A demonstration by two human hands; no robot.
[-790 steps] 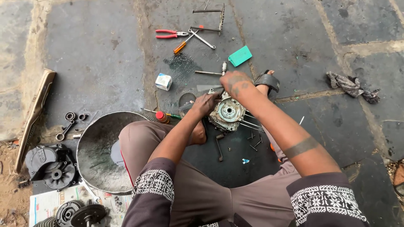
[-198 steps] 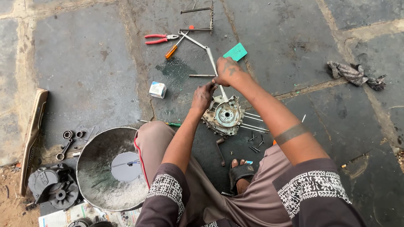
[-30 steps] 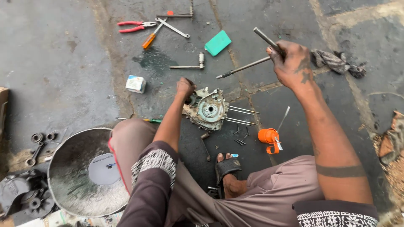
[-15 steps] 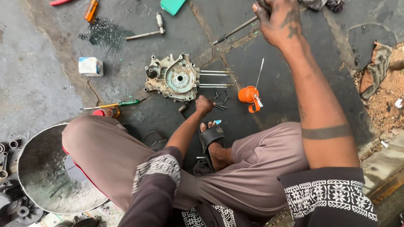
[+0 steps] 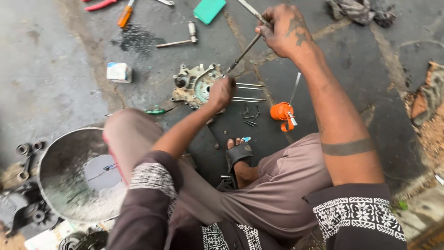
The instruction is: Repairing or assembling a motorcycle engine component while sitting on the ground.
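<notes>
Your sleeves point(image 5: 356, 217) are dark brown with white flowered bands, your trousers point(image 5: 277, 185) a dull mauve-brown. Near your knee stands a bright orange oil can point(image 5: 282, 111). A teal green pad point(image 5: 209, 9) lies at the top, beside an orange-handled screwdriver point(image 5: 125, 15) and red-handled pliers point(image 5: 99, 4). The floor point(image 5: 46, 69) is dark grey stone; the basin point(image 5: 60, 162) is dull silver.

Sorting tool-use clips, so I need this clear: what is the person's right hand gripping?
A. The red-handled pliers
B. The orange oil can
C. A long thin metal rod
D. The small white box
C: the right hand is closed around a long thin metal rod whose lower end points at the engine casing under the left hand.
</notes>
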